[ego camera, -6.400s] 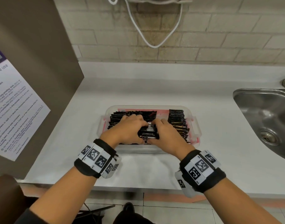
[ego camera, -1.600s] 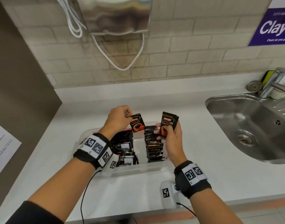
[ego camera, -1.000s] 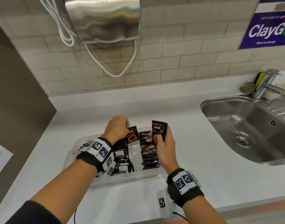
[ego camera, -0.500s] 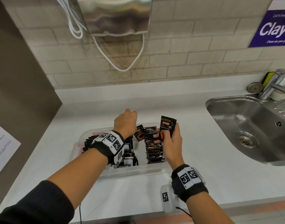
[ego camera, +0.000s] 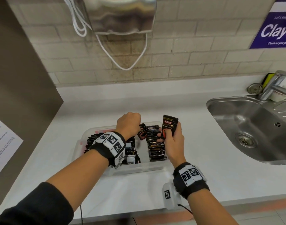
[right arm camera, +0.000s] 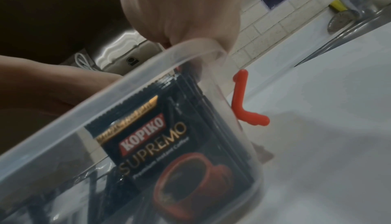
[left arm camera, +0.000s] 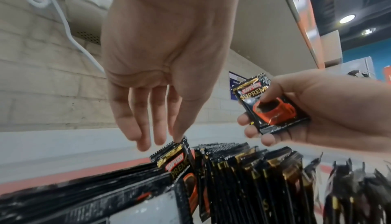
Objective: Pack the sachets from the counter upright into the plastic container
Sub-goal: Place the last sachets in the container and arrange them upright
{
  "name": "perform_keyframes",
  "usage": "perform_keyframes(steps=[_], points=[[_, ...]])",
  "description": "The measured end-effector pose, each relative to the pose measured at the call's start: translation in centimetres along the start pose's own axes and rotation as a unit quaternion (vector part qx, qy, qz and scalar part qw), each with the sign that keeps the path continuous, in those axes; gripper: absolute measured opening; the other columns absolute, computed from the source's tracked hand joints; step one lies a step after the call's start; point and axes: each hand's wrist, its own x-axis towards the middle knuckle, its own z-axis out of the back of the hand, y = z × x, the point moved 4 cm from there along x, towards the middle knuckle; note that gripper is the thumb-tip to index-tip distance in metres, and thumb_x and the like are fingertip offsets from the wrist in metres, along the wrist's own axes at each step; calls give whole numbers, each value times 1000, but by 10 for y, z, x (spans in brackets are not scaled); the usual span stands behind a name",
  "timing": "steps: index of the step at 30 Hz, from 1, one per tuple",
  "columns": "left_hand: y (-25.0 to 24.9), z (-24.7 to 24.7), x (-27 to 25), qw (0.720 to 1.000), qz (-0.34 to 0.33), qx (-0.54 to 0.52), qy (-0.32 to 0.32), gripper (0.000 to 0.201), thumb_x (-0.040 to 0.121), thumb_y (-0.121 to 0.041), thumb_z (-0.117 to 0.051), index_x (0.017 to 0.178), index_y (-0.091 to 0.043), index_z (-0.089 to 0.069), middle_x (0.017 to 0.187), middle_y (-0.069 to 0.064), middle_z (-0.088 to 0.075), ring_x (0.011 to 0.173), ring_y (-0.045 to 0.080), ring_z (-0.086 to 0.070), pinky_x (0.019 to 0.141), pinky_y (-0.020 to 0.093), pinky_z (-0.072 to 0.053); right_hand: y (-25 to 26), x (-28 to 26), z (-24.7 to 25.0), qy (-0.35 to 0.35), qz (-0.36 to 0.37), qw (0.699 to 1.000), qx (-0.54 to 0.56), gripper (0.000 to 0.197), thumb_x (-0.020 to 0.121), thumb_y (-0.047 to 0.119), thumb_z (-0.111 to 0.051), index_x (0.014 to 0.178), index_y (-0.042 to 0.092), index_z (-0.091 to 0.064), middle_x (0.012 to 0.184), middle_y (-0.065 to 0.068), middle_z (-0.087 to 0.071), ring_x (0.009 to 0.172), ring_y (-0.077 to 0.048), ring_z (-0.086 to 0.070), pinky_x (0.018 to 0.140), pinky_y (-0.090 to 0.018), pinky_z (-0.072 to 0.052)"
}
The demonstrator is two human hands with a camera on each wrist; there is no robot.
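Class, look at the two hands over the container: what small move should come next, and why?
Probably the left hand should let go of the sachet it pinches at the top corner, now standing among the packed rows in the container. The right hand holds another sachet ready.

The sachets [ego camera: 155, 148] are black with gold bands, a red name tag and a red-orange cup. The box [ego camera: 135, 168] is see-through with a red clip [right arm camera: 243, 100]. The counter [ego camera: 196, 143] is white. The sink [ego camera: 252, 124] is shiny silver. The wall [ego camera: 187, 51] has beige bricks. The sign [ego camera: 275, 26] is purple with white letters. Both wristbands [ego camera: 190, 179] are black with black-and-white squares.
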Motion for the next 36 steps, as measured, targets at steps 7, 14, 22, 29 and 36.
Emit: perform_keyframes(steps=[7,14,22,29,36], points=[[6,-8,14,992,-57,103,37,39,91,-39,-69,119,-16,-54,114,5,-59,103,26,-57,79,38,-48,2,-1,-6,83,3,996,-10,25,92,19,-47,106,36,-59,90,-5,-75,79,-23,-75,67,-36,-62],[10,-8,18,988,-81,128,16,17,92,-18,-65,108,-16,-59,103,5,-65,92,28,-62,71,35,-50,-3,2,-8,105,17,992,-74,23,98,18,-46,113,31,-58,93,2,-76,85,-11,-74,69,-24,-59],[2,-13,15,983,-99,154,-4,38,87,1,-62,119,-15,-49,101,6,-62,90,28,-59,61,36,-43,-4,2,-9,104,26,991,-85,23,99,21,-45,114,33,-58,96,6,-76,88,-11,-74,73,-29,-61],[-5,-4,15,985,-104,134,4,42,90,-17,-70,125,-17,-48,110,5,-61,100,26,-58,71,38,-51,-2,1,-6,67,4,998,-21,24,94,25,-47,114,30,-59,98,1,-76,94,-16,-74,73,-30,-61],[-30,26,-8,981,-144,-62,113,12,88,-30,-71,88,-19,-66,81,-8,-62,83,17,-64,65,27,-47,2,0,0,32,-12,999,19,22,99,10,-44,110,23,-57,89,-6,-74,83,-28,-73,75,-43,-62]])
